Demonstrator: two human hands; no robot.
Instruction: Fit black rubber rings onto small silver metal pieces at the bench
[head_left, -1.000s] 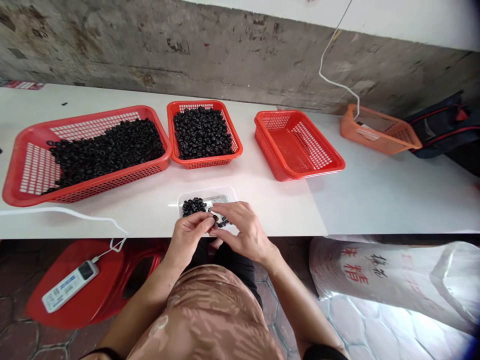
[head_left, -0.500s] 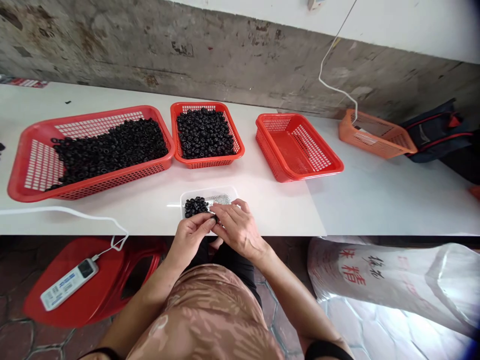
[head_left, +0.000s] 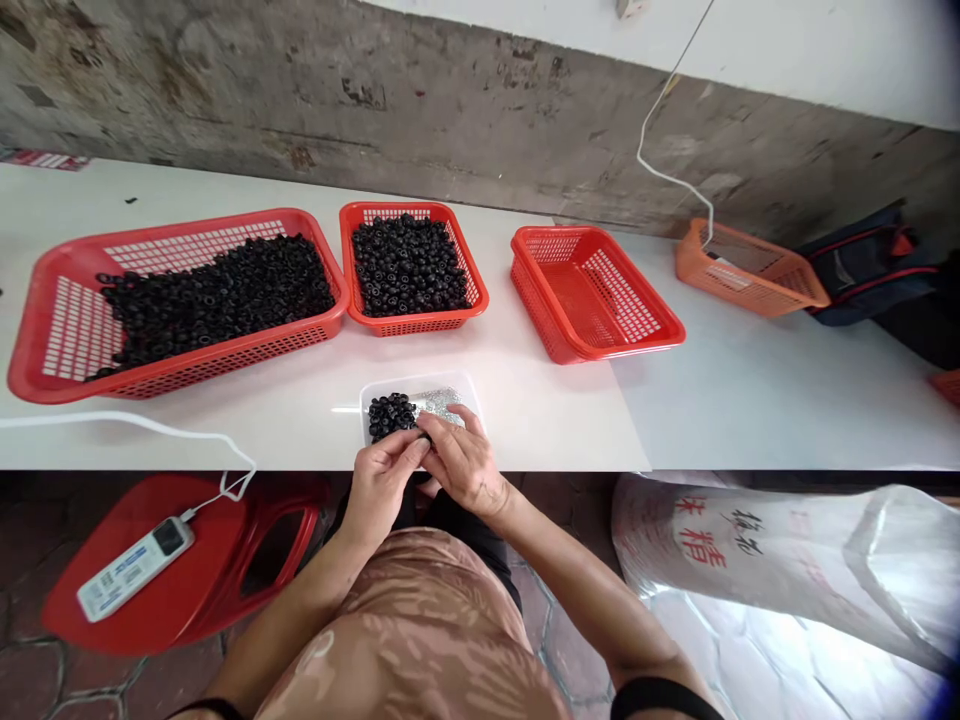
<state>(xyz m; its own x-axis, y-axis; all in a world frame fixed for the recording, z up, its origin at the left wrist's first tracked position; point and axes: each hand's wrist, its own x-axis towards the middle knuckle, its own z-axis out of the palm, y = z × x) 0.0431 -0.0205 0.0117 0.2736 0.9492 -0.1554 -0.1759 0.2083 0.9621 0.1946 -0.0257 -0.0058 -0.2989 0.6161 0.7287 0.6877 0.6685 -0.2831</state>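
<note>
At the table's front edge my left hand [head_left: 384, 487] pinches a small black knob-like part [head_left: 425, 437] between thumb and fingertips. My right hand [head_left: 466, 468] meets it from the other side, fingers bent over the same part and largely hiding it. Just beyond both hands lies a shallow clear plastic tray [head_left: 364, 400]. Its left side holds a heap of black ring-shaped parts [head_left: 390, 413]; tiny silvery metal pieces [head_left: 444, 398] fill the right side, partly covered by my right fingers.
A long red basket [head_left: 45, 300] and a smaller red basket [head_left: 480, 290] hold many black parts. Farther right stand an empty red basket [head_left: 592, 300] and an orange basket [head_left: 750, 280]. A power strip [head_left: 135, 570] rests on a red stool [head_left: 180, 610]; a white sack [head_left: 780, 560] lies below the table.
My right hand has shifted slightly left and its fingers have moved a little over the part, showing more silvery pieces. My left hand keeps its pinch.
</note>
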